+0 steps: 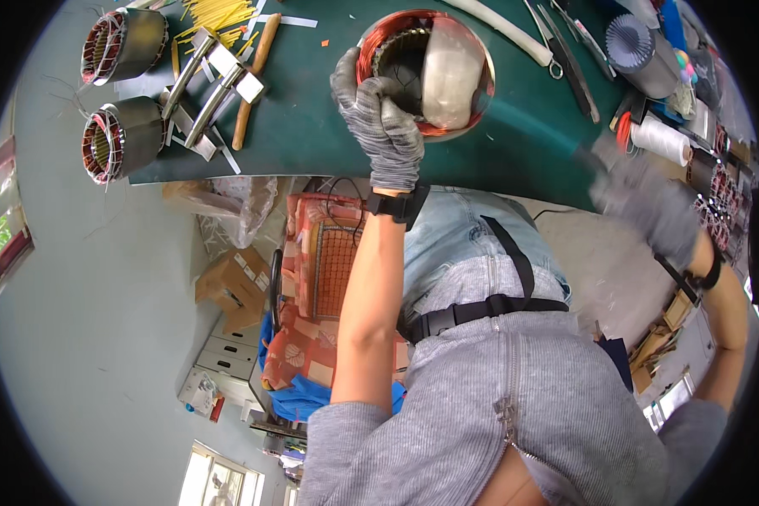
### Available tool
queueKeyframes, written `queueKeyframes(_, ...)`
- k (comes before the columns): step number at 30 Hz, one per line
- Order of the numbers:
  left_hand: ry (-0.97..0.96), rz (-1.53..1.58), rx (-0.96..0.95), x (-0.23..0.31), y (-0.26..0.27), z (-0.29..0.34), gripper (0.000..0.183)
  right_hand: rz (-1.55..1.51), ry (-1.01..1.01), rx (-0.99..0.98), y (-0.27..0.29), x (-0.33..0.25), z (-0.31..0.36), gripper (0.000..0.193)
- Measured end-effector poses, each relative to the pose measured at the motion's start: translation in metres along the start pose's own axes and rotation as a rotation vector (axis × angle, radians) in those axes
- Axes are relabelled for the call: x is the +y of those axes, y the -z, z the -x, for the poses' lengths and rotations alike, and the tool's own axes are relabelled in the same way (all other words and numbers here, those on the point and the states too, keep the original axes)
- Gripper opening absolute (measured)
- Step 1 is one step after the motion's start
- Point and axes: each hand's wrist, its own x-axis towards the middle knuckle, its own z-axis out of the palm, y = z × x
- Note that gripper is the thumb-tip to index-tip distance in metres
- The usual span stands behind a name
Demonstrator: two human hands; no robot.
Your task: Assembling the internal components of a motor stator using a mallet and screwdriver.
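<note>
My gloved left hand (pixel 386 122) is closed on the near left rim of a motor stator (pixel 365 63) with copper windings, which stands on the green table mat. Inside its round opening, on the right, sits a pale, shiny piece (pixel 452 80) whose kind I cannot make out. My gloved right hand (pixel 645 198) is off to the right, past the mat's near edge, smeared by motion. A faint long streak (pixel 535 131) reaches from it toward the stator, like a thin tool in motion; its kind is too blurred to tell.
Two more wound stators (pixel 126 46) stand at the left. Near them lie yellow strips (pixel 215 17), metal bars (pixel 215 88) and a wooden stick (pixel 257 80). At right are a white rod (pixel 506 32), scissors-like tools (pixel 569 67), a grey ribbed core (pixel 641 55) and a white thread spool (pixel 660 140).
</note>
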Motion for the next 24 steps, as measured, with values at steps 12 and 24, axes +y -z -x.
queueKeyframes(12,-0.188,-0.148,-0.27,-0.031,0.033,-0.051,0.015,-0.909,-0.322,-0.286,-0.017,-0.021,-0.009,0.037)
queueKeyframes(24,-0.35,-0.515,-0.306,0.021,0.038,-0.014,0.027,-0.386,-0.193,-0.073,-0.123,-0.03,0.095,0.029)
